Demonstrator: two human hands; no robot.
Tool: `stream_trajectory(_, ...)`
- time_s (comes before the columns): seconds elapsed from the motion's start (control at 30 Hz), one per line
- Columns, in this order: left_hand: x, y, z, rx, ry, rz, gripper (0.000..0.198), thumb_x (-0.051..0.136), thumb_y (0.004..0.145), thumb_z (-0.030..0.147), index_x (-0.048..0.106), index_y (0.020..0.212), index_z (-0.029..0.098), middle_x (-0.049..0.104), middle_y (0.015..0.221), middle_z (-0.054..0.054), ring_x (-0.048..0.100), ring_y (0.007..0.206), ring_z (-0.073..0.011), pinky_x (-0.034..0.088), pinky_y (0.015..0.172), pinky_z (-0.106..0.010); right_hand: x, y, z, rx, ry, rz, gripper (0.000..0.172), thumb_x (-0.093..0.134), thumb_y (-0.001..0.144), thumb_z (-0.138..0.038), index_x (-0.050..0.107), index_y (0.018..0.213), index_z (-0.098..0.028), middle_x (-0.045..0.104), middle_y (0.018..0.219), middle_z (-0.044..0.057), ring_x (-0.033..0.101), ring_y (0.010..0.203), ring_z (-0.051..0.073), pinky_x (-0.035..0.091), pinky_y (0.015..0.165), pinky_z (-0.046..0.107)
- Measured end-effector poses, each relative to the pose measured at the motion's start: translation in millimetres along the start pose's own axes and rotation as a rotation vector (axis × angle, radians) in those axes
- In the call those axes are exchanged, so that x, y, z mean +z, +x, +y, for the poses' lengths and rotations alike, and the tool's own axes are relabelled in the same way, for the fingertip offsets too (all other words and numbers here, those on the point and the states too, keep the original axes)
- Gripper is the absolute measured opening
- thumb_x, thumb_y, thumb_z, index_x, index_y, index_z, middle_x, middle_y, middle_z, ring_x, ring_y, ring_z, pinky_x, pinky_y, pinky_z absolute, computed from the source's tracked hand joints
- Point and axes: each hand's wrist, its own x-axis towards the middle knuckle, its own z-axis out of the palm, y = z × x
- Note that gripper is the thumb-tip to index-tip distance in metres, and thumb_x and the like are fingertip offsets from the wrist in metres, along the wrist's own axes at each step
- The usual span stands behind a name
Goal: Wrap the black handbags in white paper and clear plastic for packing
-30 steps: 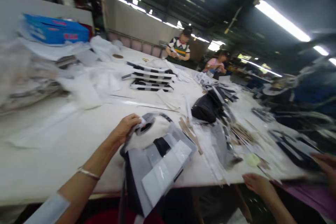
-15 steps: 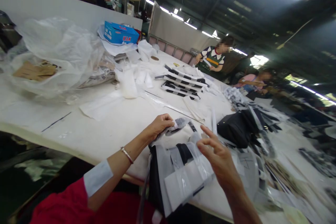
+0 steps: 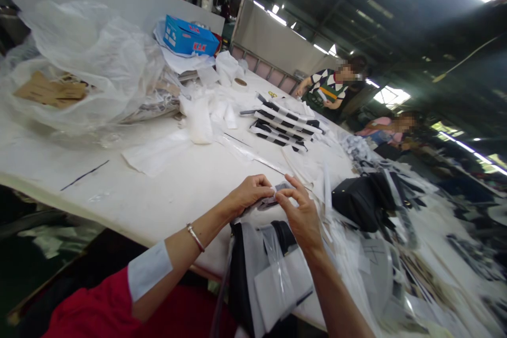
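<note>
While inside plastic sleeve (image 3: 282,281), black bag (image 3: 238,269)

Small wrapped piece (image 3: 276,199), 12 o'clock of the right grip (image 3: 303,219): mostly under fingertips, kind not readable. Left grip (image 3: 249,195) closed on it. Right grip's fingertips on it; pinching or only touching, can't tell.
Black-and-grey bag (image 3: 249,272) at 6 o'clock: runs off the bottom edge, right forearm across it.
Clear plastic sack (image 3: 99,58) at 10 o'clock: cut by the left edge; cardboard (image 3: 51,90) inside veiled by film.
Tabletop (image 3: 178,185) from 3 to 5 o'clock: smeared, litter (image 3: 435,274) indistinct.
</note>
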Motion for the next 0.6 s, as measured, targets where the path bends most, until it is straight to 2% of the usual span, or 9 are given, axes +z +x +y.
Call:
stream_trajectory(0.2,-0.7,0,-2,-0.015,-0.024,-0.001,0.022,0.072,0.062,0.029,0.058,0.072,0.016,0.056,0.063,0.003,0.048,0.056,-0.0088,0.033,0.053,-0.021,6,2,6,-0.098,-0.018,0.056,0.014,0.067,0.081,-0.036,0.072,0.077,-0.025,0.062,0.131,0.007,0.042,0.136,0.028,0.02,0.118,0.05)
stream_trajectory(0.33,-1.4,-1,-3,-0.012,-0.045,0.005,0.023,0.073,0.063,0.031,0.058,0.072,0.016,0.056,0.063,0.003,0.048,0.057,-0.0093,0.034,0.054,-0.021,8,5,8,-0.093,0.013,0.047,0.014,0.068,0.08,-0.036,0.073,0.077,-0.024,0.066,0.124,0.008,0.047,0.132,0.028,0.023,0.116,0.049)
stream_trajectory(0.47,-1.7,-3,2,-0.026,-0.017,-0.002,0.023,0.073,0.06,0.032,0.058,0.07,0.016,0.055,0.061,0.003,0.046,0.056,-0.0093,0.032,0.052,-0.021,8,7,13,-0.027,0.06,0.018,0.015,0.071,0.077,-0.037,0.073,0.079,-0.023,0.065,0.125,0.008,0.053,0.124,0.028,0.031,0.112,0.048)
stream_trajectory(0.53,-1.8,-4,4,-0.044,0.002,-0.019,0.023,0.072,0.06,0.032,0.058,0.07,0.016,0.054,0.06,0.004,0.044,0.055,-0.0086,0.031,0.051,-0.02,8,9,16,0.03,0.112,0.012,0.022,0.074,0.074,-0.038,0.071,0.089,-0.022,0.065,0.125,0.009,0.056,0.121,0.028,0.034,0.11,0.047)
stream_trajectory(0.6,-1.8,-4,4,-0.06,0.014,-0.038,0.023,0.071,0.062,0.032,0.057,0.072,0.017,0.054,0.06,0.005,0.044,0.054,-0.0082,0.031,0.051,-0.02,7,11,19,0.08,0.185,0.01,0.04,0.078,0.07,-0.037,0.066,0.104,-0.022,0.065,0.124,0.009,0.056,0.121,0.027,0.037,0.108,0.047)
